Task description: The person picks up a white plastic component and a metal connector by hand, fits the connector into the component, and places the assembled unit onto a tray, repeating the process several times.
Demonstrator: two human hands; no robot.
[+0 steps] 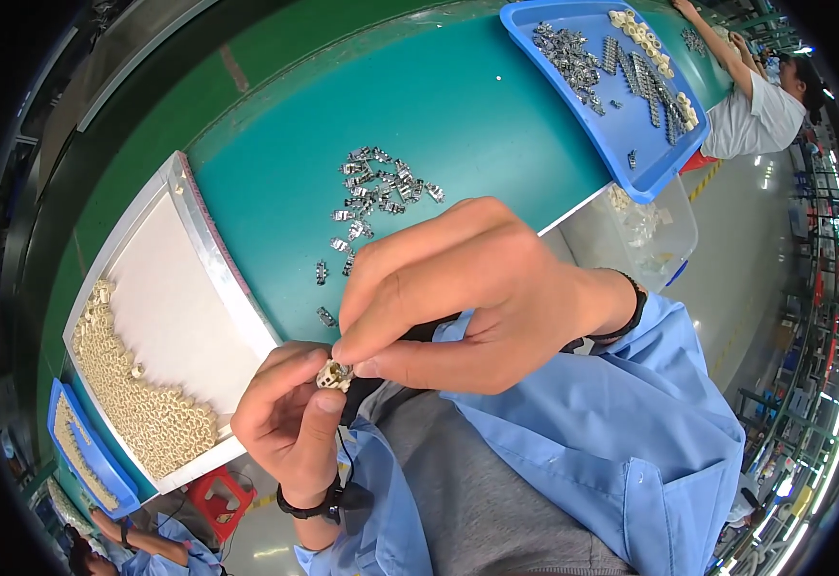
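My left hand (290,418) pinches a small cream-coloured block with holes (329,377) between thumb and fingers, held above my lap by the table edge. My right hand (467,298) comes in from the right, its thumb and index fingertips pressed together at the top of that block. A greyish glint shows between those fingertips, but what they grip is mostly hidden. Just beyond my hands, small metal clips (381,182) lie loosely scattered on the green tabletop (275,182).
At left, a white-framed tray (184,278) holds a heap of cream blocks (131,394), beside a smaller blue tray (64,422). A blue tray (583,120) at far right holds metal parts and cream rings. Below it stands a clear bin (674,230). Co-workers sit at far right and lower left.
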